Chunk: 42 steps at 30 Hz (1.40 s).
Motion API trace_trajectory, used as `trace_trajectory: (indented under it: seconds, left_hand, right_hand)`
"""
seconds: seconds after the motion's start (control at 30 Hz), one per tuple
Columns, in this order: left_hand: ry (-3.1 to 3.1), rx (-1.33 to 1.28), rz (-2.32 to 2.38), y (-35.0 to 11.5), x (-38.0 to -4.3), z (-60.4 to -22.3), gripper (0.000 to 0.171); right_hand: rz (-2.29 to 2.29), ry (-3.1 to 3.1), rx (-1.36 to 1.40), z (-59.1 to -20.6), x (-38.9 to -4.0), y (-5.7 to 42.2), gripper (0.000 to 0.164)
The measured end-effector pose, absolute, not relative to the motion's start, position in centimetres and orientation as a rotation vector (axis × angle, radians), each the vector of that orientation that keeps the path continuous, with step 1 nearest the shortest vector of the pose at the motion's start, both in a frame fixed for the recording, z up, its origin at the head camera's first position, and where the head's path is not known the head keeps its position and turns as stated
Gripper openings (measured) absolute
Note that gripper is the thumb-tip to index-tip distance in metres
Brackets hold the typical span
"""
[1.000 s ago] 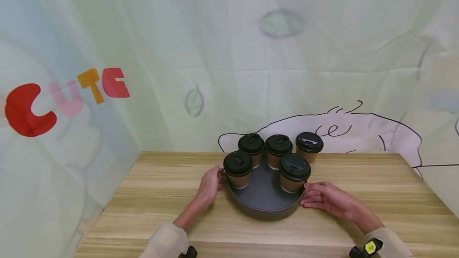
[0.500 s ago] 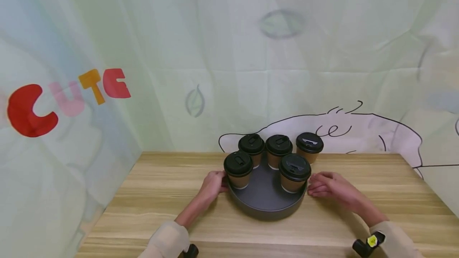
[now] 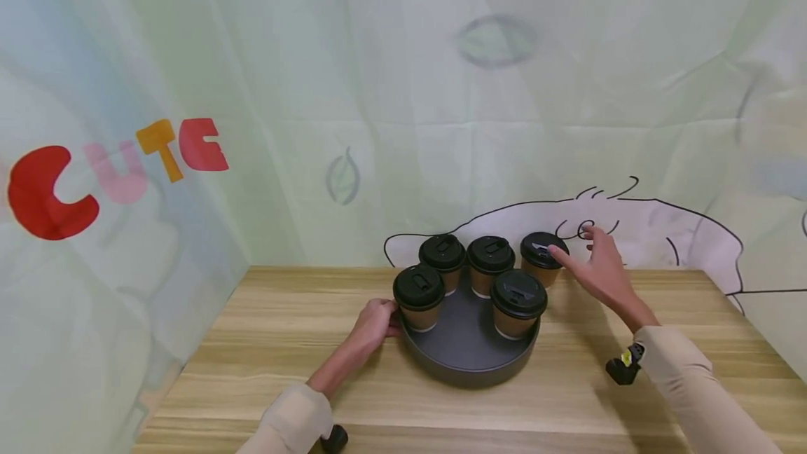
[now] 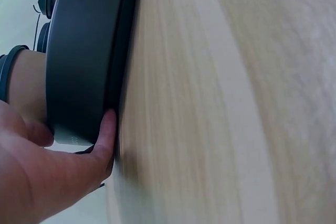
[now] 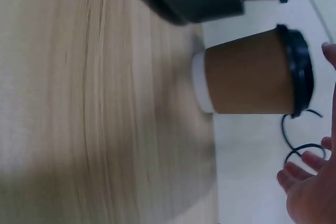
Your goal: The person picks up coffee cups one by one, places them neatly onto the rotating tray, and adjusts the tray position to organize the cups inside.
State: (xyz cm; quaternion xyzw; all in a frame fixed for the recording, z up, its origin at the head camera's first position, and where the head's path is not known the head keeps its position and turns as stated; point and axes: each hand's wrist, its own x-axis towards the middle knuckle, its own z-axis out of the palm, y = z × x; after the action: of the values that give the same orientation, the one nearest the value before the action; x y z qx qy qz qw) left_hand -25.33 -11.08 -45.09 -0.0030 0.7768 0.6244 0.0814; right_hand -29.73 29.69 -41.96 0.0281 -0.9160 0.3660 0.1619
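Note:
A round dark grey tray with a raised rim stands on the table and carries several brown paper coffee cups with black lids. My left hand grips the tray's left side. In the left wrist view its thumb is up by a cup and a fingertip lies at the lower edge of the tray wall. One more lidded coffee cup stands on the table behind the tray at the right. Beside it is my right hand, fingers spread and apart from the cup in the right wrist view.
The wooden table ends at the back against a printed cloth with a cartoon outline and coloured letters. The cups on the tray stand close to its rim. A black wrist camera sticks out from the right sleeve.
My right hand has left the tray's right side and moved back and up to the separate cup, its fingers spreading. The left hand stays at the tray; tray and cups have not moved.

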Motion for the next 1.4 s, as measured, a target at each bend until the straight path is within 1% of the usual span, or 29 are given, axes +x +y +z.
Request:
trace_trajectory:
  seconds: [0.17, 0.47, 0.8, 1.4]
  left_hand:
    - [2.341, -0.023, 1.839, -11.1, -25.4, -45.0, 0.038]
    - [2.353, -0.013, 1.822, -10.9, -25.6, -45.0, 0.039]
    - [2.337, -0.003, 1.839, -10.8, -25.4, -44.9, 0.039]
    - [2.339, 0.003, 1.840, -11.1, -25.4, -45.2, 0.038]
  right_hand:
    - [1.071, -2.586, 0.082, -43.1, -31.0, 29.2, 0.098]
    - [1.070, -2.584, 0.152, -43.7, -32.1, 27.7, 0.095]
    - [1.073, -2.589, 0.177, -44.0, -32.3, 27.1, 0.094]
    - [1.124, -2.547, 0.174, -45.0, -32.9, 26.6, 0.088]
